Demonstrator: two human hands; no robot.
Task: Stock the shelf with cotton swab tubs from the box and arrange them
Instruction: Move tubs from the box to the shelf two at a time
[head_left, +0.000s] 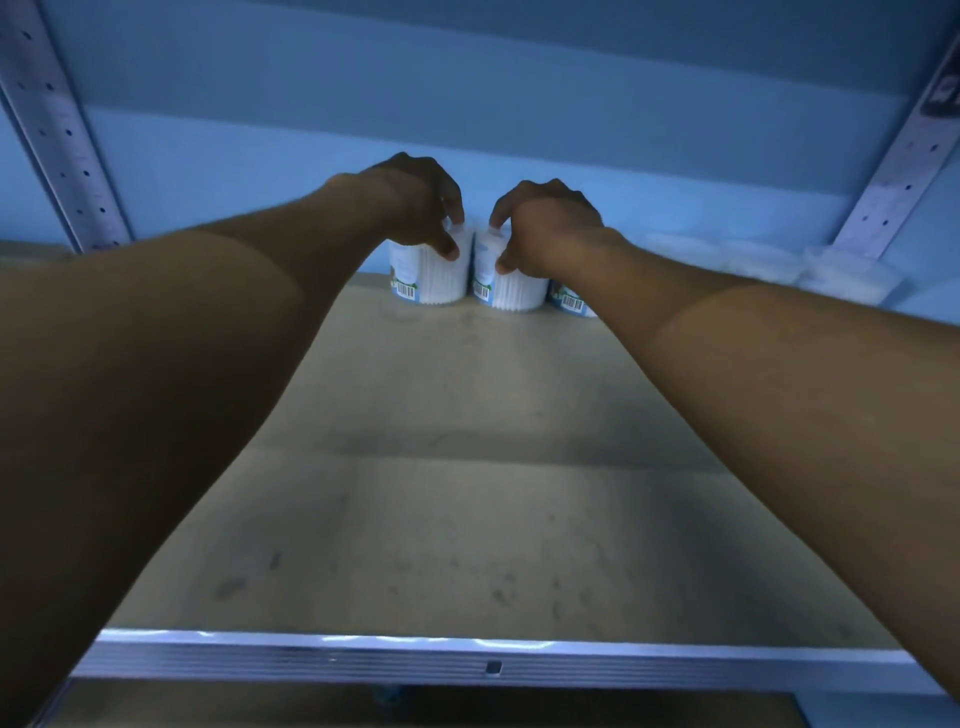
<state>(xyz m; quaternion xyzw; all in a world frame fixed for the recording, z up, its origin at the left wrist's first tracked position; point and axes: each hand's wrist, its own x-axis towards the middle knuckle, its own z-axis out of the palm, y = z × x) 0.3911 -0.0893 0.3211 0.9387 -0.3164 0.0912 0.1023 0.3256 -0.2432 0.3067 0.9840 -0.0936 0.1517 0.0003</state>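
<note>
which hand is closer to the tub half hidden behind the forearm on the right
Right. The right hand grips the middle tub, directly beside the half-hidden tub. The left hand holds the leftmost tub, one tub further away.

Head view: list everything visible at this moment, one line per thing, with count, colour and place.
Cotton swab tubs: three visible, clear with white swabs and blue-white barcode labels, upright in a row at the back of the shelf; the rightmost is mostly hidden behind the right forearm.
Blurred packs: number unclear, pale white, back right of the shelf; too blurred to identify.
Shelf board: one, tan, mostly bare.
Front rail: one, silver metal, along the shelf's near edge.
Uprights: two, silver with holes, left and right.
Back wall: blue.
Hands: left on the left tub, right on the middle tub.
</note>
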